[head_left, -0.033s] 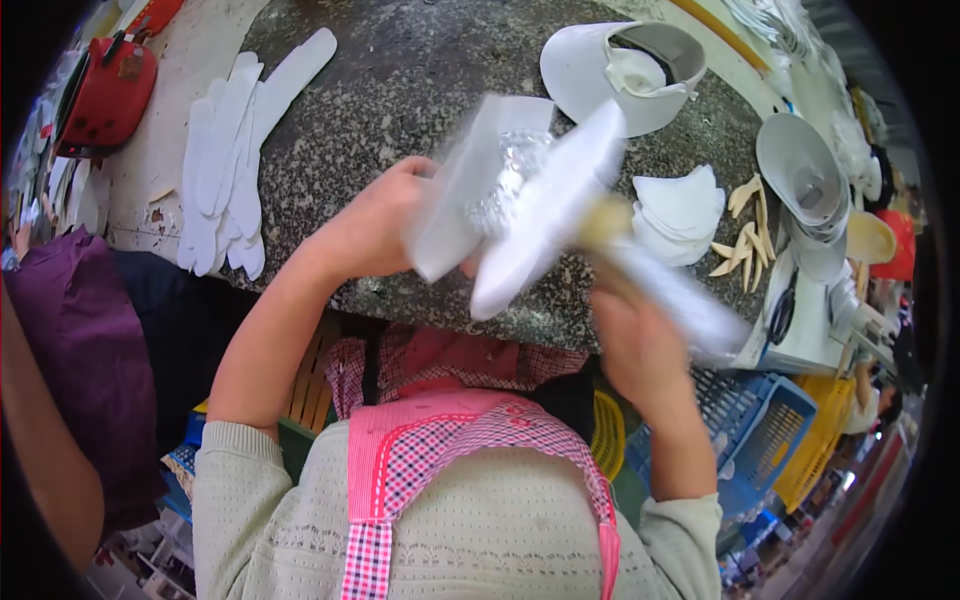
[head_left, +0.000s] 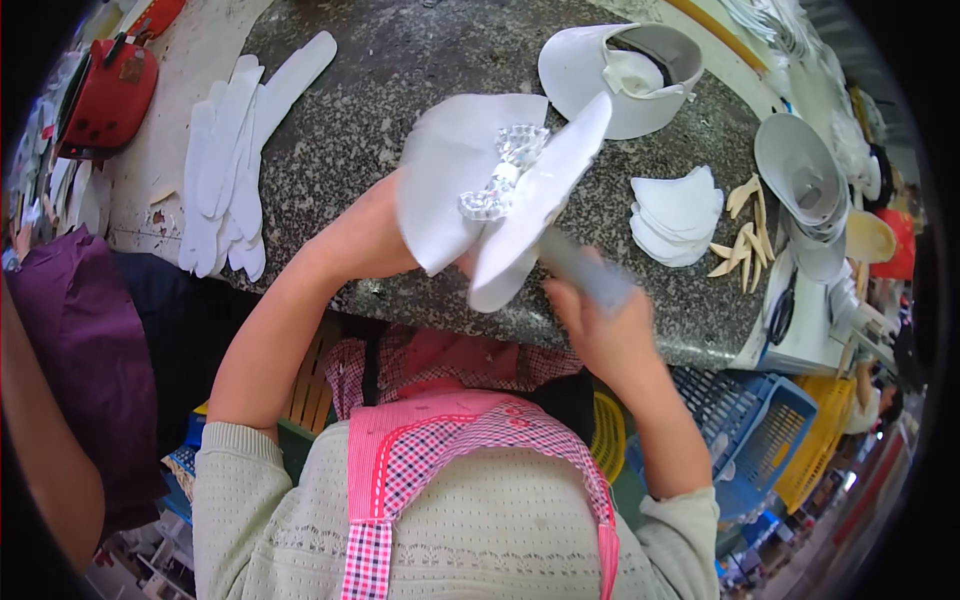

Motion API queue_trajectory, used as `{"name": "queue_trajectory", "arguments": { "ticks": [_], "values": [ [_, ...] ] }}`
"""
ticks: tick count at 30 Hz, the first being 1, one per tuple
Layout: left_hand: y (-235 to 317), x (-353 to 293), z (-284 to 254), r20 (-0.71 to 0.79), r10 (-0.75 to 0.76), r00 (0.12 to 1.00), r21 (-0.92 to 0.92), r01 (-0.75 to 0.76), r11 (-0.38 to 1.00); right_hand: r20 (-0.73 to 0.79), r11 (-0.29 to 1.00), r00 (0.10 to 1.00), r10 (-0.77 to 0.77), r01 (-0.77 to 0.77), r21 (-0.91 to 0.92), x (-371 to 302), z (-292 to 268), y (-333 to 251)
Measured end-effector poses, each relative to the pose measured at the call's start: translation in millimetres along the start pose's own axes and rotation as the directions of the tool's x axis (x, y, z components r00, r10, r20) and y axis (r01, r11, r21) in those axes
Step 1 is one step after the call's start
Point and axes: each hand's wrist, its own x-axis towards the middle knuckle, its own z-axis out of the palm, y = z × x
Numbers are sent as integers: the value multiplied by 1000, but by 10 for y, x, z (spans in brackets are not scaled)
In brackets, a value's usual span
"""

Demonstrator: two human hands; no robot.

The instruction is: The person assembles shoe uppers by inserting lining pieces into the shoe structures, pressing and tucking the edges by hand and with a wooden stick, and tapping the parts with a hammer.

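Above the dark stone slab (head_left: 330,130), my left hand (head_left: 375,225) grips a white slipper upper (head_left: 450,160) with a shiny silver bow (head_left: 505,170) in its middle. The upper's flaps hide most of that hand's fingers. My right hand (head_left: 615,335) is closed around a grey, bar-like tool (head_left: 590,275), smeared by motion. One end of the tool reaches the upper's right flap; its exact kind is unclear.
Long white strips (head_left: 225,170) lie at left, near a red container (head_left: 110,95). A curved white piece (head_left: 620,75) stands at the back. To the right are stacked white pieces (head_left: 680,215), small tan slivers (head_left: 745,235) and nested grey-white pieces (head_left: 800,170). Blue baskets (head_left: 765,430) sit below.
My right hand and the tool have swung left and inward, closer to the upper. The upper has turned slightly, so its silver bow shows more sharply. My left hand has shifted slightly left.
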Motion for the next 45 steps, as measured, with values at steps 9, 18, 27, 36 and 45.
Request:
{"name": "queue_trajectory", "arguments": {
  "ticks": [9, 18, 27, 36, 45],
  "values": [
    [178, -59, -143, -18, -65, 998, -28, 64, 998, -353, 787, 705, 615, -572, 229, -949, -789, 1078],
    [542, 167, 5, -204, -230, 952, -878, -75, 472, -737, 475, 554, 387, -805, -356, -1608, -957, 2624],
    [661, 181, -78, -18, -227, 974, -233, 217, 948, -794, 881, 603, -74, -334, -336, -783, -862, 1544],
    [998, 556, -338, 111, -313, 943, 883, 51, 467, -634, 967, 763, -125, -51, -251, -26, -600, 1357],
    [433, 428, -275, 212, 91, 973, 69, -108, 992, -654, 931, 716, 245, -362, -47, 246, -1040, 1999]
  ]
}}
